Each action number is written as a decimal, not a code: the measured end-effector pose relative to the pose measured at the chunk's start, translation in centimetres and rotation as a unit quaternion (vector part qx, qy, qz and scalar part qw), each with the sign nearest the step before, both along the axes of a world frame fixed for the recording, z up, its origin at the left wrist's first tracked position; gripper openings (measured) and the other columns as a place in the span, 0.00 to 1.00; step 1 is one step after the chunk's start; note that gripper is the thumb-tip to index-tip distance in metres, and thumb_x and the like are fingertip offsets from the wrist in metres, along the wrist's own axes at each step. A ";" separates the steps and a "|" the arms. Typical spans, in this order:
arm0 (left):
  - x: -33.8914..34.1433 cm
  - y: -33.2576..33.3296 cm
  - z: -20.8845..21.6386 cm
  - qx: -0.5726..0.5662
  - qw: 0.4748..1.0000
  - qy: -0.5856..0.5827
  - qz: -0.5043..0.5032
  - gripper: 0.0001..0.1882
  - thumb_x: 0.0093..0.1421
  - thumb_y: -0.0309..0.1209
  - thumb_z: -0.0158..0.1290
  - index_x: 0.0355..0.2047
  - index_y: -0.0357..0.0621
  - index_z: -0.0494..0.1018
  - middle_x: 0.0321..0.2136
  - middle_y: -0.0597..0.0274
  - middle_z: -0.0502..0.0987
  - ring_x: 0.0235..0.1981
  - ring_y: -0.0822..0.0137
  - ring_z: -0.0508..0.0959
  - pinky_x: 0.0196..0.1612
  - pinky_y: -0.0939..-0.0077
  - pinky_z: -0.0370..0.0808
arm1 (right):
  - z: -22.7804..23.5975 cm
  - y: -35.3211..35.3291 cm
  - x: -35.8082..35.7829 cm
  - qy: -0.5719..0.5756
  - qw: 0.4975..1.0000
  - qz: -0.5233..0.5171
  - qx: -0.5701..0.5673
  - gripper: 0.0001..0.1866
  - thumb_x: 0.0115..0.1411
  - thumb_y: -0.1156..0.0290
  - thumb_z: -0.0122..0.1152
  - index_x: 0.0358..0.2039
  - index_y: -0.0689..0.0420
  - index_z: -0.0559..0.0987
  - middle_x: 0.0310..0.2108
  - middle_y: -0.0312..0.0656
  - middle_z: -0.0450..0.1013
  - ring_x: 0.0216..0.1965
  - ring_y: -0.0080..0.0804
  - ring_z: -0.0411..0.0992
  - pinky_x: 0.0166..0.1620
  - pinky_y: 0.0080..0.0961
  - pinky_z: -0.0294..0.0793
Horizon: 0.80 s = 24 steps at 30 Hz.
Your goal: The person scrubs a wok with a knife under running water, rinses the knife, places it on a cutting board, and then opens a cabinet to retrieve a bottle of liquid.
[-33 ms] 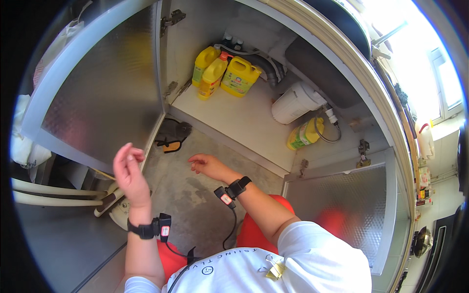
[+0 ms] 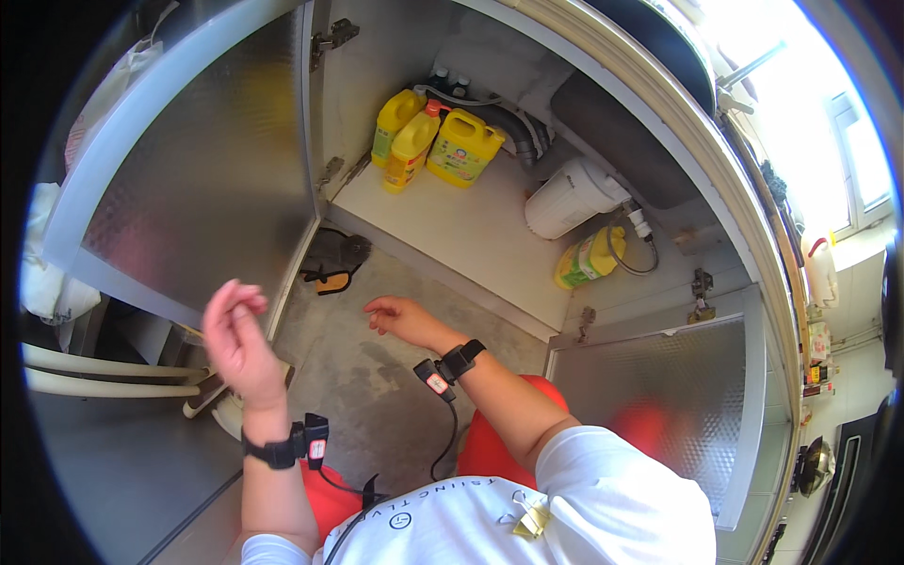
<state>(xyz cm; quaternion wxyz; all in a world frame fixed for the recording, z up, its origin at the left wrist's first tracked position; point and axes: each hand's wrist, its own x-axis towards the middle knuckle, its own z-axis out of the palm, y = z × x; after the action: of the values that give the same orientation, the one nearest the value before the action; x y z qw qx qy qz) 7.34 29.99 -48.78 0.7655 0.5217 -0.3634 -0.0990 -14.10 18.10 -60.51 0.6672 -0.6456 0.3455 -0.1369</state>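
Note:
My left hand [image 2: 241,344] is raised near the open left cabinet door [image 2: 193,179], its fingers loosely bent and apart, with nothing in it. My right hand [image 2: 407,320] hangs over the grey floor [image 2: 353,363] in front of the cabinet, index finger stretched and the others slightly curled, holding nothing. Inside the cabinet, a yellow jug [image 2: 462,148] stands at the back left beside a red-capped yellow bottle [image 2: 411,149] and another yellow jug [image 2: 395,121]. To the right are a white cylindrical canister [image 2: 570,200] and a yellow bottle [image 2: 589,257] with a green label.
The right cabinet door [image 2: 659,395] stands open beside my right arm. A grey drain pipe [image 2: 523,132] and a thin hose [image 2: 643,271] run inside the cabinet. A black item with a tan part [image 2: 330,281] lies on the floor. Pale pipes [image 2: 113,372] are at the left.
My left hand has moved slightly to the left and down. My right hand and the things in the cabinet look the same.

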 end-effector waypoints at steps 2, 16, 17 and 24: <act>1.9 2.6 4.3 -0.015 0.979 -0.177 0.104 0.12 0.65 0.22 0.44 0.49 0.34 0.69 0.40 0.55 0.75 0.40 0.65 0.74 0.47 0.72 0.72 | 0.1 -0.1 0.2 -0.002 1.000 0.005 0.008 0.14 0.66 0.70 0.51 0.49 0.62 0.73 0.38 0.41 0.75 0.37 0.26 0.73 0.43 0.25 0.75; 8.9 0.5 3.6 0.052 0.995 -0.035 0.080 0.28 0.62 0.33 0.57 0.58 0.32 0.61 0.54 0.50 0.68 0.52 0.63 0.70 0.56 0.71 0.65 | 8.3 -8.4 -3.0 0.053 0.991 -0.090 -0.082 0.15 0.63 0.72 0.53 0.49 0.65 0.73 0.35 0.41 0.75 0.35 0.27 0.73 0.40 0.23 0.74; 9.3 0.6 3.3 0.067 0.994 -0.010 0.081 0.26 0.62 0.33 0.57 0.56 0.32 0.64 0.52 0.51 0.70 0.50 0.64 0.72 0.54 0.72 0.67 | 9.5 -9.3 -3.1 0.055 0.991 -0.082 -0.095 0.15 0.63 0.73 0.53 0.49 0.65 0.73 0.35 0.41 0.75 0.35 0.27 0.73 0.40 0.23 0.74; 8.2 1.5 3.8 0.125 0.986 -0.077 0.079 0.21 0.62 0.34 0.56 0.50 0.30 0.68 0.46 0.54 0.74 0.44 0.68 0.73 0.50 0.74 0.70 | 17.1 -10.5 -6.0 0.109 0.971 -0.128 -0.171 0.15 0.61 0.74 0.54 0.47 0.67 0.73 0.34 0.41 0.74 0.33 0.28 0.73 0.39 0.23 0.74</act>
<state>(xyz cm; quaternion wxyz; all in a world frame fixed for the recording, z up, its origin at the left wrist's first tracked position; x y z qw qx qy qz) 15.53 31.45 -44.98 0.6693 0.6466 -0.3636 -0.0421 -20.06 7.56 -43.46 0.4824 -0.7114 0.4674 -0.2065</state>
